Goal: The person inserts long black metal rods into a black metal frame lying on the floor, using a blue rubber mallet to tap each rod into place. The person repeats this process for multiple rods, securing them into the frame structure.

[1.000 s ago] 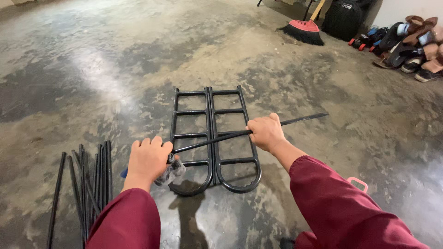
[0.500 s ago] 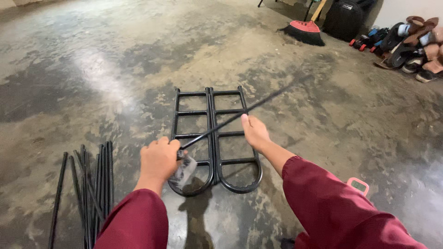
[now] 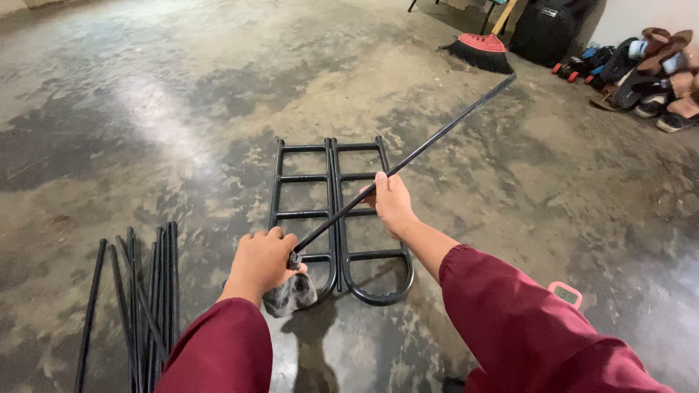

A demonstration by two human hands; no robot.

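Left hand (image 3: 261, 263) grips the near end of a black rod (image 3: 408, 161) with a cloth (image 3: 293, 292); right hand (image 3: 392, 204) clasps its middle, above two frames (image 3: 338, 218).

Both hands (image 3: 263, 260) (image 3: 392, 204) grip black rod (image 3: 444, 131) w/ rag (image 3: 291, 293).

Rod bundle (image 3: 138, 298) lies left of the ladder frames (image 3: 338, 218); broom (image 3: 480, 51) and shoes (image 3: 648, 73) far right.

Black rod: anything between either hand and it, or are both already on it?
Nothing visible stands between. The left hand grips the near end of the black rod, with a grey cloth bunched under it. The right hand holds the rod farther up, above the black ladder frames on the concrete floor.
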